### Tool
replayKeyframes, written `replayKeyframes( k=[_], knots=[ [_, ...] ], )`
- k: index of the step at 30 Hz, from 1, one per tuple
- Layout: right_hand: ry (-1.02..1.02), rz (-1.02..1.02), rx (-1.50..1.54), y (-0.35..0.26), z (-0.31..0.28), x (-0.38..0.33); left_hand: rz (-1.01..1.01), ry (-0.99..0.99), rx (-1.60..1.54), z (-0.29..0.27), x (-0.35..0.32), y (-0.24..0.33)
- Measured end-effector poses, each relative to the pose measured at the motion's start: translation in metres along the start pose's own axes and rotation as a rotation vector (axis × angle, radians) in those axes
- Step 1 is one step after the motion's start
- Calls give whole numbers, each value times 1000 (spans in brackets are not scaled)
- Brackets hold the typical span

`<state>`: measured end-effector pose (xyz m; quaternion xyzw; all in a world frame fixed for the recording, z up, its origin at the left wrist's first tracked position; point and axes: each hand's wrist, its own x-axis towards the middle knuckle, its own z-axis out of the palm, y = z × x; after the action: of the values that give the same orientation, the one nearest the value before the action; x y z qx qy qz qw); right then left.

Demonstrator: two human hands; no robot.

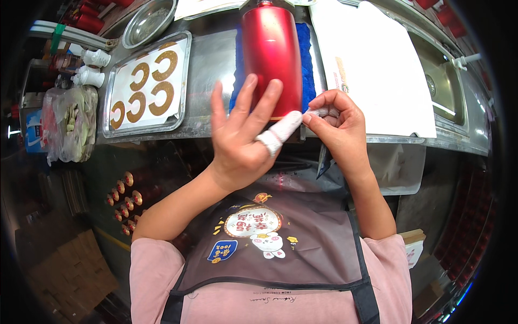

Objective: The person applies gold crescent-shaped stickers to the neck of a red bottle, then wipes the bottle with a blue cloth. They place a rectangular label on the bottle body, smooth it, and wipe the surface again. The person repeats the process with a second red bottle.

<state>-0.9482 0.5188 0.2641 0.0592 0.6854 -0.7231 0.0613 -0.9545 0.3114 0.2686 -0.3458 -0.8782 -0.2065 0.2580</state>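
Note:
A glossy red bottle-shaped vessel (272, 51) lies on a blue cloth (306, 59), its wide end toward me. My left hand (245, 129) is open, fingers spread over the near left part of the vessel; I cannot tell whether they touch it. A white cover wraps its thumb, which reaches to the right fingertips. Beside the vessel's near right corner, my right hand (340, 121) is closed in a pinch; what lies between its fingertips is too small to name. White wrapping shows on a finger there too. Below this hand hangs a dark, pointed strip (324, 161), its upper end hidden.
Left on the metal bench, a tray (186, 81) holds several gold C-shaped pieces (162, 99); a metal bowl (129, 40) stands behind it. White sheets (383, 70) cover the right side, before a sink (458, 102). A plastic bag (70, 127) hangs far left.

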Motion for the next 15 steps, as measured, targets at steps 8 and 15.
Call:
replayKeyframes(
  k=[8, 15],
  knots=[
    [42, 72, -56, -3, 5, -11, -221, 129, -258, 21, 0, -10],
    [152, -141, -204, -3, 29, -15, -412, 59, -438, 6, -37, -12]
  ],
)
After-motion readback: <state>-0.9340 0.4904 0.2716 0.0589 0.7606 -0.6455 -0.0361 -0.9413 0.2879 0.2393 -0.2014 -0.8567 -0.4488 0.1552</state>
